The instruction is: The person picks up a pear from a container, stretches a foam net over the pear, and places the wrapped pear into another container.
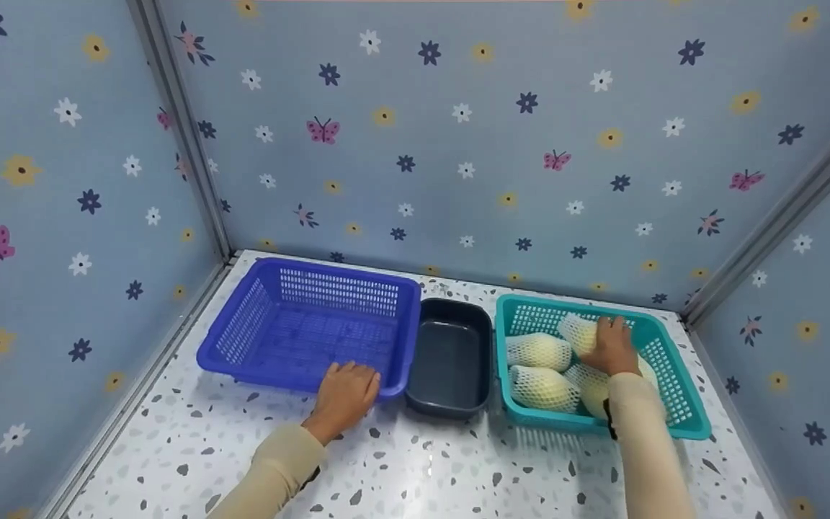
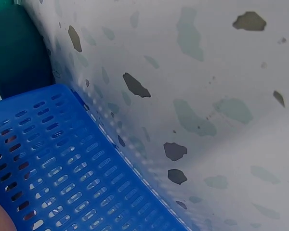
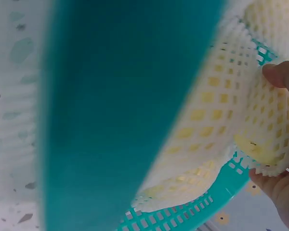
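Inside the teal basket (image 1: 541, 417), my right hand (image 1: 613, 347) grips a pale yellow fruit (image 1: 576, 333) in a white foam net. The right wrist view shows the thumb on one side of this netted fruit (image 3: 272, 122) and fingers on the other. Several similar netted fruits (image 1: 545, 389) lie around it; its kind is unclear. My left hand (image 1: 346, 396) holds the near rim of a blue-purple plastic basket (image 1: 271, 373), its fingertips hidden over the edge. In the left wrist view, the basket's slotted wall (image 2: 72, 159) fills the lower left, with a sliver of hand.
A dark grey rectangular tub (image 1: 449, 407) stands between the two baskets. All rest on a white speckled tabletop (image 1: 415, 476). Flower-patterned panels (image 1: 458, 144) enclose the table at the back and both sides.
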`<state>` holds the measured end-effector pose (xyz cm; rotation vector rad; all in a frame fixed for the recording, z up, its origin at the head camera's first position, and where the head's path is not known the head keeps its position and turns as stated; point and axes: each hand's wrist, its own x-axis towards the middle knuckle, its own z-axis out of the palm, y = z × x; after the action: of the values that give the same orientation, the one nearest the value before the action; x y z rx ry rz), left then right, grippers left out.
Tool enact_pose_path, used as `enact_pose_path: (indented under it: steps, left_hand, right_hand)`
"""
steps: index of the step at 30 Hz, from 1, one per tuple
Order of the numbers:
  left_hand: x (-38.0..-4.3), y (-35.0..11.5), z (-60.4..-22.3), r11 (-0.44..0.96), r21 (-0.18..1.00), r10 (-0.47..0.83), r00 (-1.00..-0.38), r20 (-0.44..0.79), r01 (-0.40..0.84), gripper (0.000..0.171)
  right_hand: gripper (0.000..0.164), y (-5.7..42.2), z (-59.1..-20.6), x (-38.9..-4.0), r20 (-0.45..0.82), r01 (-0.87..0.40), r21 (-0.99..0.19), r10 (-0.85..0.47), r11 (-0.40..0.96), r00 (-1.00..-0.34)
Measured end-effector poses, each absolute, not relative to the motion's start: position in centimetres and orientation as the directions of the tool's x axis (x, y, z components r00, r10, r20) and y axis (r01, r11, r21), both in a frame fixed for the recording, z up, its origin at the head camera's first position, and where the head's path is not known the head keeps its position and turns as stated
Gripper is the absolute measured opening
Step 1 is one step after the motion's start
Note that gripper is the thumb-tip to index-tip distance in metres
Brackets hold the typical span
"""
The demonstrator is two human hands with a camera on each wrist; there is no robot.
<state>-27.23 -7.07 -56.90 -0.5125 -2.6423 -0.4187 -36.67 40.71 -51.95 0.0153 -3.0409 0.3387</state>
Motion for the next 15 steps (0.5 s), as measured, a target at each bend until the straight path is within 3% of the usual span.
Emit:
enact_pose_path:
  steps: [6,15]
  left_hand:
    - [-27.3,-7.0,-56.9,0.89,0.207,0.285,-0.849,0.445,0.407,0.032]
    - [-27.3,-7.1,-57.3,0.888,0.207,0.289,-0.849,0.442,0.41,0.034]
  right_hand:
    - [0.078,40.4,-52.0,-36.6,0.099,-0.074,-0.049,-0.069,0.996,-0.993]
    - [0.07,39.8,-52.7,-35.5,-0.117,-0.046,-0.208,-0.071,0.977,-0.991]
